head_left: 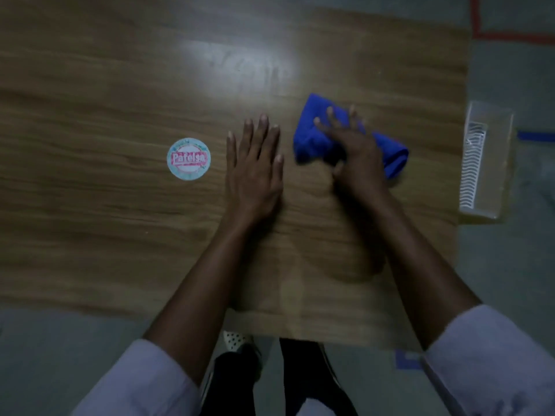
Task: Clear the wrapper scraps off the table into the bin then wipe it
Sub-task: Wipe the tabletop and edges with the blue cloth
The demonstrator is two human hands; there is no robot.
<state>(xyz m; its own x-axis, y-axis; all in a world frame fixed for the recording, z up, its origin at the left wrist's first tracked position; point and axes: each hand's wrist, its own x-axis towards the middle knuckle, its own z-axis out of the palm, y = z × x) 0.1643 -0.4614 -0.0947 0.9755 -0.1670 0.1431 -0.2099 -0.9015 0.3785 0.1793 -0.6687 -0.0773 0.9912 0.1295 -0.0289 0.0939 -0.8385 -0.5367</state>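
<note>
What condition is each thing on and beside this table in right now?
Blue cloth: bunched, pressed under the right hand.
Right hand: spread on the cloth.
Left hand: flat on the wooden table, empty.
Round printed sticker: lying flat.
Clear plastic bin: beside the table's right edge; contents unclear.

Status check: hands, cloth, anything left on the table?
Right hand pressed flat on blue cloth, wiping. Left hand flat on table, empty. No scraps seen; round sticker to the left. Bin off right edge.

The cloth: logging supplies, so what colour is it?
Solid bright blue; the cloth shows under the right hand in the head view.
</note>
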